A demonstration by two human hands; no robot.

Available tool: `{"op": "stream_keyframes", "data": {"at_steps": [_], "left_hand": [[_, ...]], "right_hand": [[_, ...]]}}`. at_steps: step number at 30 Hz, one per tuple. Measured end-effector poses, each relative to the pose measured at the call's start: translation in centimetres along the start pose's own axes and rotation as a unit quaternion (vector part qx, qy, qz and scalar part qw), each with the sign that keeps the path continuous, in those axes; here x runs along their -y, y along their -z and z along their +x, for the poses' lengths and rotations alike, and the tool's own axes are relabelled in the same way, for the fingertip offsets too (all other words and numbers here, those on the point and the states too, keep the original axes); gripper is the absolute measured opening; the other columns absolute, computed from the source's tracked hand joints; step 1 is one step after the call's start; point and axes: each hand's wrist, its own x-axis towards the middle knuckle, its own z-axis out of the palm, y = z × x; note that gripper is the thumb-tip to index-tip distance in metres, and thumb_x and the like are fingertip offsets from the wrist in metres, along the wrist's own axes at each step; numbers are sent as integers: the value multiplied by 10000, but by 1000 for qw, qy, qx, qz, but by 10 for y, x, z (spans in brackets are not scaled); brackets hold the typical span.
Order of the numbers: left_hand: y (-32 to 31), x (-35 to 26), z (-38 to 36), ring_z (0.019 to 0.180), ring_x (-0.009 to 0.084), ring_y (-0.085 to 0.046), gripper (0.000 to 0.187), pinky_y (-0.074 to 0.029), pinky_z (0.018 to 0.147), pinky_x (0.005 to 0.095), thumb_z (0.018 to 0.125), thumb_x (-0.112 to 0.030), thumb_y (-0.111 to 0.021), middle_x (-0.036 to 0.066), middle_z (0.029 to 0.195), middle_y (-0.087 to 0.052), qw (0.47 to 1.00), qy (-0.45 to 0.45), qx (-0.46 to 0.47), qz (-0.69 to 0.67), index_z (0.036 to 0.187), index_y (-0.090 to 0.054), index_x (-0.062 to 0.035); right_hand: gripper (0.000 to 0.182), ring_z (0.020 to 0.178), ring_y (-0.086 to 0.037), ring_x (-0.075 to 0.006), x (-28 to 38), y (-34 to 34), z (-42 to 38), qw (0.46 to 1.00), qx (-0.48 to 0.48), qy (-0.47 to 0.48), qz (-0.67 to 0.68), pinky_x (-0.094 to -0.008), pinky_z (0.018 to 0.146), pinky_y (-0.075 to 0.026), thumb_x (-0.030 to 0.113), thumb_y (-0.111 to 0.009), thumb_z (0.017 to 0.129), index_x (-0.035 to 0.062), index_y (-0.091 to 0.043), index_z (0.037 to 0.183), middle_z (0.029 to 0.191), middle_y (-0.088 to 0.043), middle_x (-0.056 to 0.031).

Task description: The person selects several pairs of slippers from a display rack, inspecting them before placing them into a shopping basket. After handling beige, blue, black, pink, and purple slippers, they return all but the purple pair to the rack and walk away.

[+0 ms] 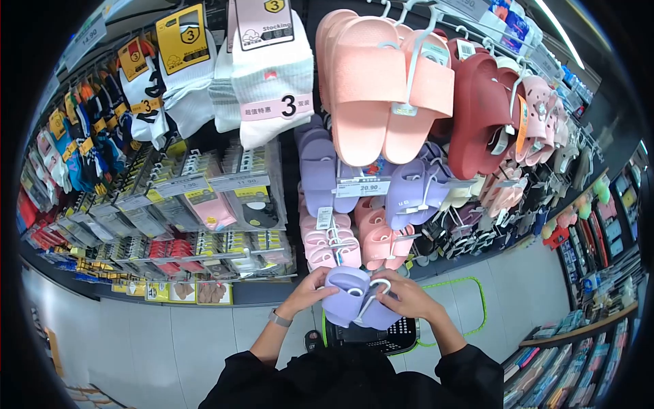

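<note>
A pair of purple slippers (pixel 343 305) on a white plastic hook hanger (pixel 377 286) is held low in front of me. My left hand (pixel 310 293) is closed on the left slipper's outer edge, thumb on top. At the other side, my right hand (pixel 403 297) has its fingers closed by the hanger and the right slipper. Just beyond them hang pink slippers (pixel 332 247) and salmon-pink slippers (pixel 385 240). More purple slippers (pixel 415 194) hang above those, beside a price label (pixel 363 188).
Large peach slides (pixel 371 82) and dark red clogs (pixel 477 112) hang overhead. Packs of socks (pixel 272 88) fill the rack at left. Beneath my hands is a black perforated surface (pixel 402 335), with a green-edged frame (pixel 485 307) beside it. Book shelves (pixel 579 365) stand at right.
</note>
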Motion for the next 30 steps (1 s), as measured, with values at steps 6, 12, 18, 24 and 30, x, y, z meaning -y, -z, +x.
{"op": "stream_keyframes", "data": {"at_steps": [6,12,18,24,30], "left_hand": [[-15,-5,3,989,134,-537,428,-425,864,277,797,-99,-693,56,1045,-564,980,-138,-92,109,1151,-468,-15],[-33,-4,5,1016,144,-531,426,-414,886,281,801,-86,-686,76,1072,-559,958,-156,-195,141,1157,-467,-3],[-42,-17,27,1044,165,-533,396,-413,914,299,841,-65,-627,104,1107,-556,956,-180,-232,21,1186,-447,9],[-30,-30,71,1065,168,-524,463,-407,930,293,844,-85,-626,105,1145,-542,943,-225,-245,-1,1242,-414,21],[-3,-65,92,1085,168,-518,455,-406,939,288,853,-96,-619,129,1176,-534,949,-210,-227,-55,1241,-422,40]], "right_hand": [[196,998,-543,-309,-8,10,1,998,-59,16,-28,-385,854,-429,176,-612,817,9,-604,920,1072,-552,-123],[243,976,-525,-335,-17,18,10,979,-148,32,-135,-388,846,-412,169,-627,792,-42,-584,905,1053,-540,-151],[281,1045,-481,-352,-44,30,40,974,-174,90,-116,-423,902,-369,164,-609,800,-10,-554,1014,1069,-529,-175],[251,1065,-492,-332,-80,52,90,985,-160,36,-48,-409,925,-367,175,-601,807,39,-585,1017,1094,-563,-144],[216,1062,-504,-317,-86,80,139,995,-94,1,23,-374,921,-387,160,-605,793,5,-629,942,1085,-569,-158]]}}
